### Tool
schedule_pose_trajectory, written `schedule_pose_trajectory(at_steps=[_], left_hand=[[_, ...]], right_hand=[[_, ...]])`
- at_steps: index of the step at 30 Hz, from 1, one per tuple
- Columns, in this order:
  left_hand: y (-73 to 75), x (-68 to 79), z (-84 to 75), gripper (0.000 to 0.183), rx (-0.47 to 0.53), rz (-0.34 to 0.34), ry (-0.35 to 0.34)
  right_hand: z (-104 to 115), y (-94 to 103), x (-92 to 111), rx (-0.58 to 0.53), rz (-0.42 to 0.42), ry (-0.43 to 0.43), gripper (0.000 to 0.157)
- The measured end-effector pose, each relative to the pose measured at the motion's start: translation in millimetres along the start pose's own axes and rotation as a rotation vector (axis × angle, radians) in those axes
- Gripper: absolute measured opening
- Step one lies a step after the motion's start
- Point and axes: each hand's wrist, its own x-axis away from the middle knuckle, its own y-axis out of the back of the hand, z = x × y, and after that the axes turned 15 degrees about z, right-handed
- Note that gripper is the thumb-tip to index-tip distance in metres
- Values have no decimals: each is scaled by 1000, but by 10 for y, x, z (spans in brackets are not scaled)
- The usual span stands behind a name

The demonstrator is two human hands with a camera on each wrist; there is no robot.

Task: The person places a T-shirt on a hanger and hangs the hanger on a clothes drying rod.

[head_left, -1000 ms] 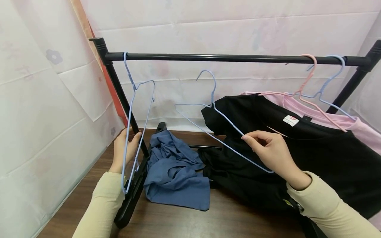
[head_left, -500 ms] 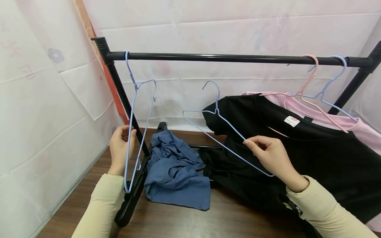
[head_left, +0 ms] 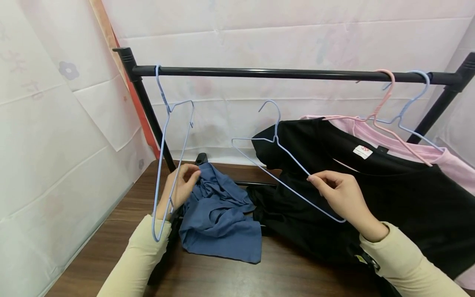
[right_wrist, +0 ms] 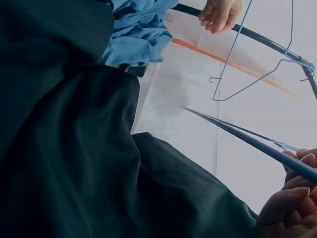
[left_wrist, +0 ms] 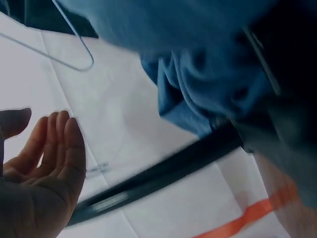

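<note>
My right hand [head_left: 339,194] pinches a light blue wire hanger [head_left: 293,158] by its right side, below the rail, with the hanger's hook free in the air. My left hand [head_left: 183,187] is loosely bent with nothing in its fingers; it is behind another blue hanger [head_left: 160,165] that hangs from the rail's left end. Just right of that hand lies a crumpled blue cloth garment [head_left: 222,235]. The left wrist view shows the left palm [left_wrist: 44,193] with thumb and fingers apart. In the right wrist view, the held hanger [right_wrist: 247,139] runs out from the fingertips.
A black rail [head_left: 259,72] spans the rack above a brown wooden table [head_left: 297,276]. At the right, a black T-shirt [head_left: 389,202] hangs on a pink hanger [head_left: 382,105], in front of a pink shirt [head_left: 460,169] on a blue hanger [head_left: 412,99]. Pale sheets enclose the back and left.
My left hand has shifted right, from beside the rack's left post toward the blue garment. The hanger in my right hand has moved slightly right and down.
</note>
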Motion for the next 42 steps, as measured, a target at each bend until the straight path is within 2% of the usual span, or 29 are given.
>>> schedule_pose_trajectory(at_steps=[3,10,18,25,31,36,42], left_hand=[[-87,-30,-48,23,38,110,2],[-253,-124,-228,26,50,279,-28],[-431,-255,-447,31,26,406,-43],[-647,-360,-598,30,-8,510,-24],[-827,-425,-623,34,-64,630,-26],[-903,-454,-604,38,-124,733,0],[-986,-491,-597,37,-214,825,25]], right_hand=[[5,2,16,0,-4,0,9],[-24,8,38,2,-8,-18,11],[-59,16,77,12,-12,-30,10],[-98,30,95,27,-13,-50,11],[-130,27,121,29,-4,-72,14],[-159,32,130,34,-7,-80,15],[-174,42,138,37,-10,-89,16]])
